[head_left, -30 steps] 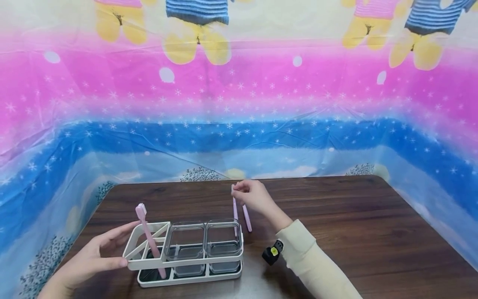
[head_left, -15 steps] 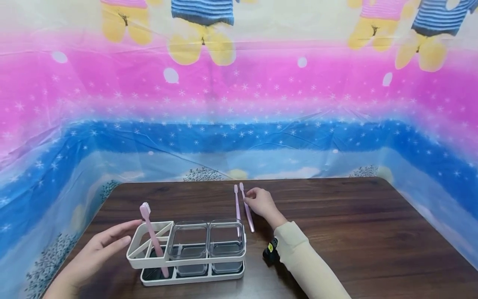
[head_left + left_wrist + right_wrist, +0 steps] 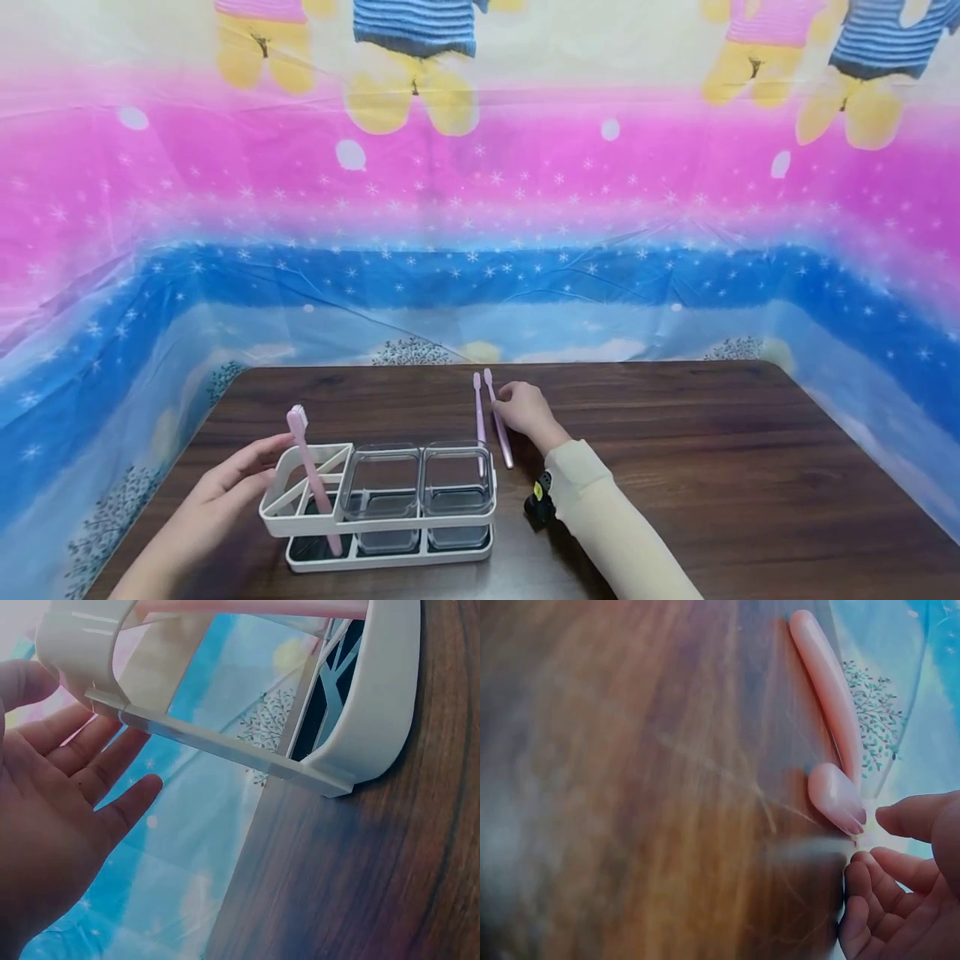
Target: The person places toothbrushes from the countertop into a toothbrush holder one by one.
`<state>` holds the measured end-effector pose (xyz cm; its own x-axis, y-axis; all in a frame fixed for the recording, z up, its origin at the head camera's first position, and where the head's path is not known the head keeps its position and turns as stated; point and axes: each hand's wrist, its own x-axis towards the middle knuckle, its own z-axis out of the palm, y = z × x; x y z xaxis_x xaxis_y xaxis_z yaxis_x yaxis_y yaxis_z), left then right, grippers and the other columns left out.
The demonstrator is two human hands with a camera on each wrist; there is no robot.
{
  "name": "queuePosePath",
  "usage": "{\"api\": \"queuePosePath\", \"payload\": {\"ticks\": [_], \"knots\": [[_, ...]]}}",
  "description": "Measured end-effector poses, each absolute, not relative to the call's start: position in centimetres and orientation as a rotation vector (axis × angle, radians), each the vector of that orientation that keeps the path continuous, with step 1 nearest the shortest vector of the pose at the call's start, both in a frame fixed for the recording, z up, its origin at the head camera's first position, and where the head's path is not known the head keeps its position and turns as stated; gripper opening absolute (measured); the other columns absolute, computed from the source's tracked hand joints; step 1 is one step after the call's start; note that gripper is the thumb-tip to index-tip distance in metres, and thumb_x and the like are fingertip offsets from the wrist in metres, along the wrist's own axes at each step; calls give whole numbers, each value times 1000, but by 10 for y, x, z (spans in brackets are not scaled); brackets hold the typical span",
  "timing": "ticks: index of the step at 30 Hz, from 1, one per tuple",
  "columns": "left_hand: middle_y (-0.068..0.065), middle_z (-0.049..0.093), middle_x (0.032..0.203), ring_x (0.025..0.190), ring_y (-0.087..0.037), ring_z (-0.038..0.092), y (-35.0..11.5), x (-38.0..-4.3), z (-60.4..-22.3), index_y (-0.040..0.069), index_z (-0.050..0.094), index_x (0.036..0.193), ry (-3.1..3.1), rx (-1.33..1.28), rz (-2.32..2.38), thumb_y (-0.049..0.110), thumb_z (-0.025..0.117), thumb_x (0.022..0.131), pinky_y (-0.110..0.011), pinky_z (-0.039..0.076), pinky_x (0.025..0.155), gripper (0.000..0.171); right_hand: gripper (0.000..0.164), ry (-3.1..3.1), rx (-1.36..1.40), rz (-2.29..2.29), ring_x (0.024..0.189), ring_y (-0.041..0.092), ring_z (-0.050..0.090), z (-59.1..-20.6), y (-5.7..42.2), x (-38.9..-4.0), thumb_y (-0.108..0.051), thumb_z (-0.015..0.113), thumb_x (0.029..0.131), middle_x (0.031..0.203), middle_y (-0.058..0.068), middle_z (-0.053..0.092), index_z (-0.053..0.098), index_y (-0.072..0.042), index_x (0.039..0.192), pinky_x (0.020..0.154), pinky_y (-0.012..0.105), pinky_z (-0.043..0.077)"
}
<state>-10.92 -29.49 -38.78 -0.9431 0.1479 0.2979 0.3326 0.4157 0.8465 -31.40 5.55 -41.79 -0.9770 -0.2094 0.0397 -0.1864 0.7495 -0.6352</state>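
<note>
A white two-tier toothbrush holder [image 3: 300, 526] stands on the table, with a pink toothbrush [image 3: 318, 489] leaning upright in its left section. My left hand [image 3: 213, 500] is at the holder's left end, fingers spread loosely around the upper tier [image 3: 82, 645]; contact is unclear. Two more pink toothbrushes lie side by side behind the holder: a left toothbrush [image 3: 479, 417] and a right toothbrush [image 3: 498, 425]. Beside the right one is my right hand [image 3: 528, 410], fingertips close to its handle. In the right wrist view a gap separates thumb and fingers near the handle ends [image 3: 832, 795].
Two clear cups [image 3: 459, 510] sit in the holder's middle and right sections. Dark wood tabletop [image 3: 712, 467] extends to the right. A printed cloth [image 3: 480, 275] hangs behind the table's far edge. A small black camera [image 3: 537, 502] is strapped at the right wrist.
My right hand has drawn back from the far ends of the two lying toothbrushes and shifted right, uncovering both heads. My left thumb has come away from the holder's front corner.
</note>
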Motion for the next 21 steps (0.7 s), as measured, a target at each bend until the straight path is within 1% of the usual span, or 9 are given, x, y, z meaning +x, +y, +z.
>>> {"api": "queuePosePath", "payload": {"ticks": [3, 4, 6, 8, 11, 12, 14, 17, 21], "knots": [[25, 55, 119, 106, 8, 53, -292, -107, -385, 1, 49, 137, -2526, -380, -1482, 8, 45, 102, -20, 49, 78, 36, 30, 2924, -320, -1022, 89, 27, 65, -419, 53, -314, -19, 64, 90, 106, 16, 68, 68, 2, 110, 78, 40, 52], [26, 55, 119, 106, 8, 52, -292, -106, -385, 1, 50, 135, -2530, -369, -1458, 8, 46, 101, -20, 49, 78, 35, 27, 2934, -322, -1007, 82, 25, 64, -419, 53, -314, -19, 65, 89, 101, 14, 68, 69, 2, 107, 74, 38, 53], [27, 54, 119, 105, 9, 52, -292, -106, -385, 1, 52, 134, -2526, -364, -1432, 6, 47, 101, -20, 49, 77, 34, 20, 2949, -319, -970, 68, 19, 60, -419, 51, -314, -18, 66, 88, 86, 10, 68, 71, 0, 95, 64, 33, 50], [29, 52, 120, 105, 10, 51, -292, -107, -386, 2, 53, 133, -2524, -355, -1417, 6, 48, 100, -20, 49, 76, 33, 15, 2957, -313, -945, 57, 15, 53, -419, 50, -314, -16, 66, 87, 69, 4, 62, 69, -3, 81, 55, 29, 44], [31, 50, 121, 105, 10, 51, -293, -108, -387, 2, 54, 133, -2521, -353, -1420, 5, 49, 100, -19, 48, 77, 34, 24, 2960, -291, -913, 47, 12, 41, -418, 49, -314, -13, 64, 86, 52, -1, 46, 59, -8, 63, 48, 25, 34], [31, 50, 122, 105, 10, 51, -294, -108, -388, 2, 54, 133, -2520, -354, -1424, 4, 49, 100, -19, 48, 77, 34, 26, 2961, -279, -910, 47, 12, 40, -418, 48, -314, -12, 64, 86, 51, -3, 44, 57, -9, 61, 48, 25, 33], [32, 50, 122, 106, 11, 50, -295, -108, -388, 2, 54, 133, -2520, -358, -1417, 4, 49, 100, -17, 47, 78, 34, 27, 2968, -249, -900, 46, 11, 39, -418, 48, -314, -12, 64, 85, 50, -3, 43, 56, -10, 59, 47, 24, 32], [33, 49, 123, 107, 12, 48, -296, -107, -388, 1, 53, 134, -2517, -372, -1406, 4, 49, 99, -15, 46, 78, 35, 26, 2974, -204, -892, 47, 11, 43, -417, 48, -315, -13, 65, 83, 52, -4, 48, 58, -11, 58, 47, 24, 35], [32, 50, 123, 106, 11, 50, -297, -106, -389, -1, 53, 133, -2495, -409, -1420, 1, 48, 99, -15, 46, 78, 35, 29, 2967, -165, -893, 46, 12, 43, -417, 49, -316, -15, 67, 82, 54, -2, 50, 56, -12, 56, 46, 24, 36]]}}
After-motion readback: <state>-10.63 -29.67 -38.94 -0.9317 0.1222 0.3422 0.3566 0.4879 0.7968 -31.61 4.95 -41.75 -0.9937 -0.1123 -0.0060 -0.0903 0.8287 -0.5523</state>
